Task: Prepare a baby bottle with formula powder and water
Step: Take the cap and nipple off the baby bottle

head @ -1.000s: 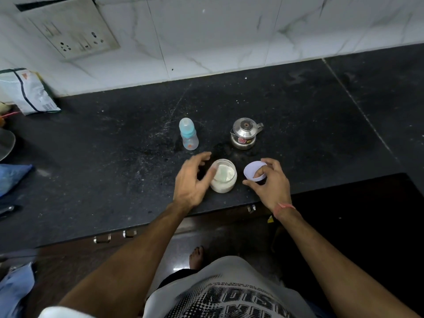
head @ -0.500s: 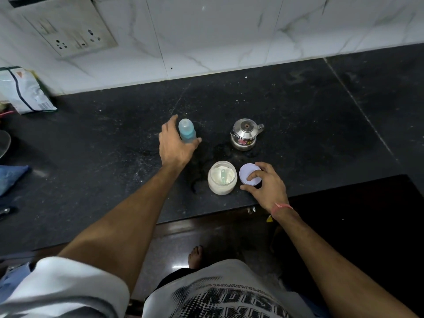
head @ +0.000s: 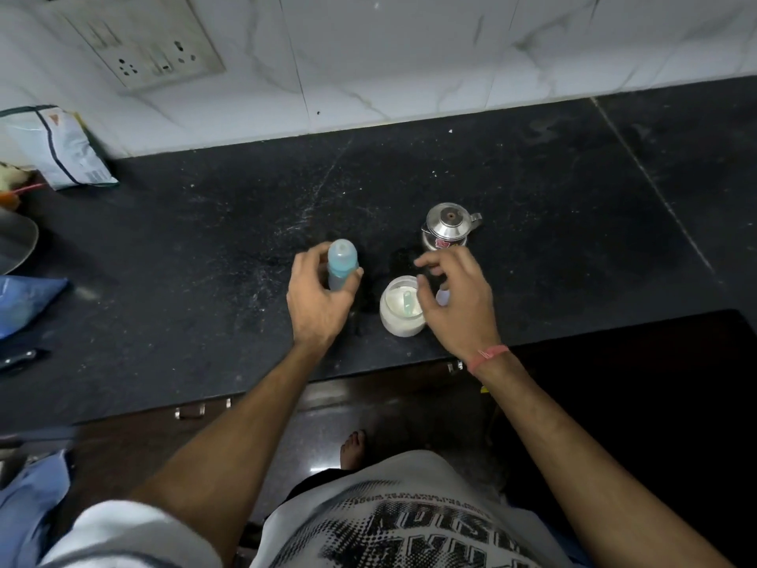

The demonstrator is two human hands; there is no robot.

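Observation:
My left hand (head: 317, 299) grips the small baby bottle (head: 342, 266), which has a pale blue cap and stands upright on the black counter (head: 205, 260). To its right is the open glass jar of white formula powder (head: 402, 307) with a light green scoop lying inside. My right hand (head: 456, 297) hovers over the jar's right side with fingers loosely spread, holding nothing. The jar's white lid (head: 442, 298) lies on the counter, mostly hidden under that hand. A small steel kettle (head: 448, 229) with a spout stands just behind.
A white packet (head: 61, 147) leans on the marble wall at the back left. A blue cloth (head: 24, 305) and a dark knife handle (head: 20, 358) lie at the left edge. A socket plate (head: 143, 43) is on the wall. The counter's front edge runs just below the jar.
My left hand has pulled the bottle nearer the jar. My right hand has let go of the lid and risen over the jar's right side.

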